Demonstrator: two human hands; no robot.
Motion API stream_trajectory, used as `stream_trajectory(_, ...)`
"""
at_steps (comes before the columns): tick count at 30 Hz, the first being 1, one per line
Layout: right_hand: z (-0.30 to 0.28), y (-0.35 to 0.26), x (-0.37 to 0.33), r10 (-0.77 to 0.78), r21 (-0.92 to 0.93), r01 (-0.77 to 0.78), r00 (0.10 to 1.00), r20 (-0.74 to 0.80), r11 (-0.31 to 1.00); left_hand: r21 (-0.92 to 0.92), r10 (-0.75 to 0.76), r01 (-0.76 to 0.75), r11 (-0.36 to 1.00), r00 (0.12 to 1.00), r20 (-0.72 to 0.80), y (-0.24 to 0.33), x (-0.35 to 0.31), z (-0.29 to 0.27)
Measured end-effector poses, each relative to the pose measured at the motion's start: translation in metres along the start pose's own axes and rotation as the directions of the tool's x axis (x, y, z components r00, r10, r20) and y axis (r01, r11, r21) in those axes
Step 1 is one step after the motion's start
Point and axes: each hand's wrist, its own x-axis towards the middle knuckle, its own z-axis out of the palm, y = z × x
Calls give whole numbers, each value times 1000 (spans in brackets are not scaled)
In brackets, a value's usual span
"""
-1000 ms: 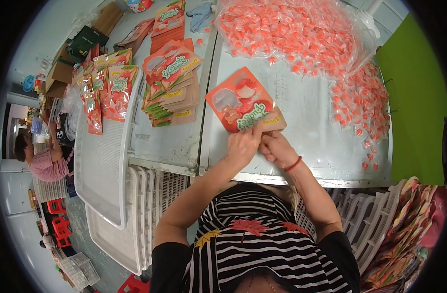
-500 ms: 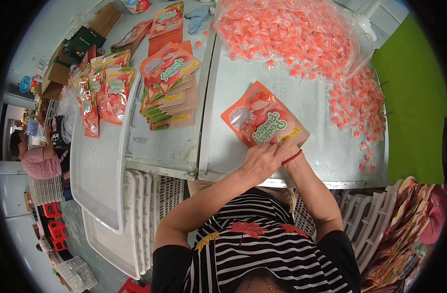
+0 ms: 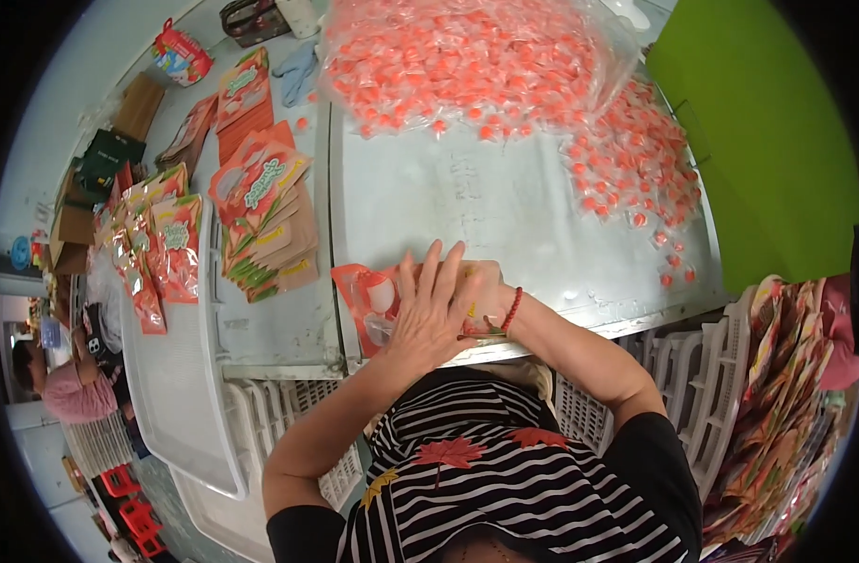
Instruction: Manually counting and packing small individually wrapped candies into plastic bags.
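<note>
A pink-and-red printed snack pouch (image 3: 352, 283) lies at the front edge of the table, its zone with a clear window toward the left. My left hand (image 3: 425, 314) rests on it, fingers spread and stretched out. At the pouch's right end is my right hand (image 3: 486, 293), with a red bead bracelet on the wrist; it is curled round that end, its fingertips partly hidden. To the left, a fanned stack of similar flat pouches (image 3: 265, 183) sits on the neighbouring table.
Individually wrapped orange-red candies (image 3: 458, 61) lie in a big heap in a clear plastic bag at the back, spilling right (image 3: 631, 159) beside a green panel (image 3: 758, 141). Filled pouches (image 3: 171, 239) lie on a white mesh tray (image 3: 171, 375). Another person (image 3: 77, 389) is at far left.
The pouch has moved left and nearer to me, to the table's front edge, and turned. My left hand has opened out over it. The view has shifted.
</note>
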Motion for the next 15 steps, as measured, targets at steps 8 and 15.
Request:
stream_trajectory(8, 10, 12, 6, 30, 58, -44, 974, 223, 997, 143, 21, 15, 990, 968, -249, -4, 2, 24)
stream_trajectory(15, -41, 4, -38, 225, 980, -196, 954, 196, -22, 94, -289, 299, 950, 951, -111, -33, 1, 1)
